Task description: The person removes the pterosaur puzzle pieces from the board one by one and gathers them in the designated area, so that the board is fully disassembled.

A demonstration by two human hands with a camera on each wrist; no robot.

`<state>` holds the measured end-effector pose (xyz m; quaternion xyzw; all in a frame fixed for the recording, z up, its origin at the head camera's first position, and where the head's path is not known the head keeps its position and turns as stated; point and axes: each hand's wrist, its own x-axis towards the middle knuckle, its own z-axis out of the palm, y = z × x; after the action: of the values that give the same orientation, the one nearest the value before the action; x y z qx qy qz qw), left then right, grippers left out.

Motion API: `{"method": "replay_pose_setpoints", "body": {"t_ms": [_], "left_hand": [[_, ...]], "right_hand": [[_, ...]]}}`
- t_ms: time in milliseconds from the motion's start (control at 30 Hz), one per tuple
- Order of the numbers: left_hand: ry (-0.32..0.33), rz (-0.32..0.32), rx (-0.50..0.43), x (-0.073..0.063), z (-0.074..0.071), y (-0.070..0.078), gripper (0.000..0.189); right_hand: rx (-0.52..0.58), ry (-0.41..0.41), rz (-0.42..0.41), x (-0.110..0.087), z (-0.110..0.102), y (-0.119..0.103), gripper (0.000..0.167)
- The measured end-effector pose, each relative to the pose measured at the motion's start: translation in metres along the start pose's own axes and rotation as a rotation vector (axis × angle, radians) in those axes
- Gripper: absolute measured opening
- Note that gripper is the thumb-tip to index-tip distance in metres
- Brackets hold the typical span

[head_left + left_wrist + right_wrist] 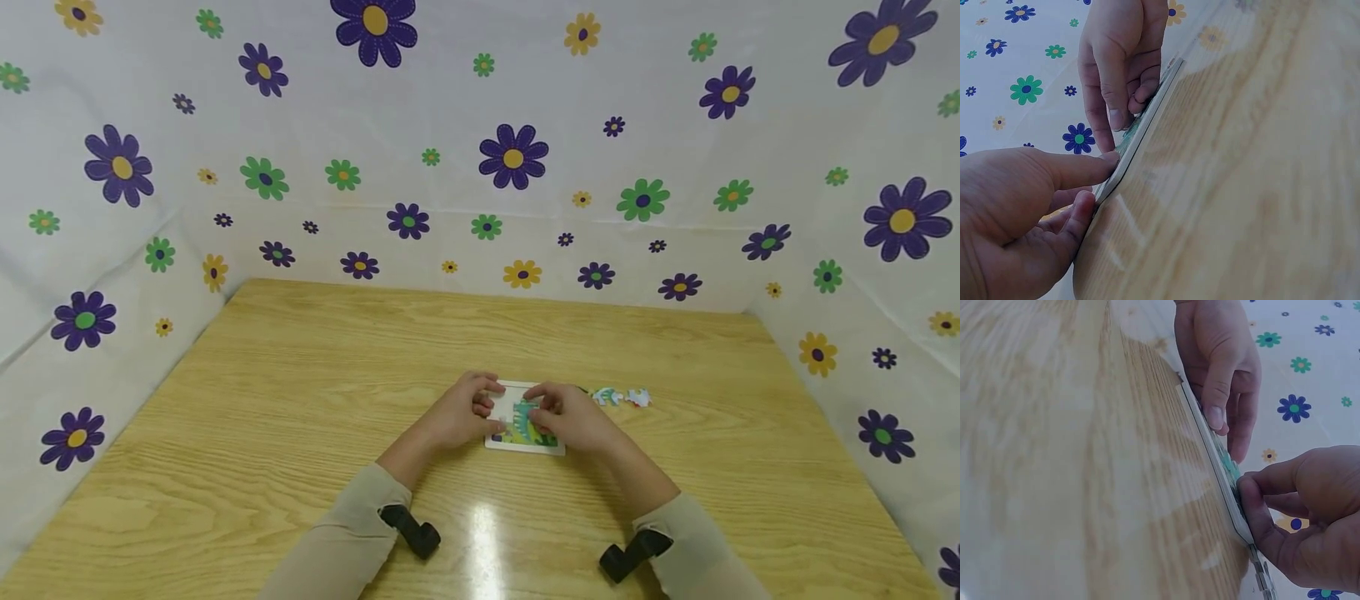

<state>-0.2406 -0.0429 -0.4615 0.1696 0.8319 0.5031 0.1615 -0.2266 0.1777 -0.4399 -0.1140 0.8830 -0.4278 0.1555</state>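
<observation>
A small jigsaw puzzle board [525, 451] with a white rim lies on the table, its lower and right parts showing a teal dinosaur picture and its upper left bare white. My left hand [456, 412] grips the board's left side, its thumb over the rim and other fingers along the edge, as the left wrist view [1019, 215] confirms. Over the right half, my right hand [573, 417] has thumb and forefinger together at a teal puzzle piece [1230, 467], which the fingertips partly cover. Two loose puzzle pieces [607, 397] [639, 398] lie right of the board.
The wooden table [300, 375] spreads around the board. A white cloth [450, 100] printed with flowers encloses its back and sides. Black straps with wrist cameras [411, 532] sit on both sleeves. A dark bit of another piece shows beside the right hand.
</observation>
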Motion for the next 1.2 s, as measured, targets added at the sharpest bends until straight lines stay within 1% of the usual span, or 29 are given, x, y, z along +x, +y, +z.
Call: {"method": "replay_pose_setpoints", "body": {"t_ms": [167, 367, 500, 633, 733, 867, 933, 1067, 1200], "left_hand": [[0.002, 0.009, -0.004, -0.001, -0.001, 0.001, 0.050], [-0.003, 0.015, -0.011, -0.001, -0.001, 0.002, 0.051], [-0.001, 0.016, -0.013, 0.000, -0.002, 0.001, 0.051], [-0.003, 0.015, -0.019, 0.001, -0.001, 0.001, 0.051], [-0.005, 0.016, -0.023, 0.001, -0.001, 0.001, 0.051], [-0.008, 0.015, -0.018, 0.001, 0.000, 0.000, 0.050], [-0.008, 0.013, -0.014, 0.001, 0.000, 0.000, 0.050], [-0.002, 0.002, -0.015, 0.001, 0.000, 0.001, 0.050], [0.002, -0.004, -0.019, 0.001, 0.000, 0.002, 0.050]], "right_hand": [[0.054, 0.022, 0.002, 0.002, 0.001, 0.001, 0.025], [0.125, 0.041, 0.025, 0.003, 0.002, 0.002, 0.020], [0.178, 0.048, 0.019, 0.003, 0.002, 0.004, 0.017], [0.211, 0.054, 0.002, 0.003, 0.002, 0.008, 0.018], [0.194, 0.051, -0.037, 0.003, 0.002, 0.011, 0.024], [0.140, 0.009, -0.100, 0.003, 0.002, 0.012, 0.032], [0.123, -0.018, -0.114, 0.002, 0.002, 0.012, 0.031], [0.147, -0.036, -0.088, 0.003, 0.000, 0.012, 0.021], [0.215, -0.014, -0.024, 0.005, -0.003, 0.014, 0.016]]}}
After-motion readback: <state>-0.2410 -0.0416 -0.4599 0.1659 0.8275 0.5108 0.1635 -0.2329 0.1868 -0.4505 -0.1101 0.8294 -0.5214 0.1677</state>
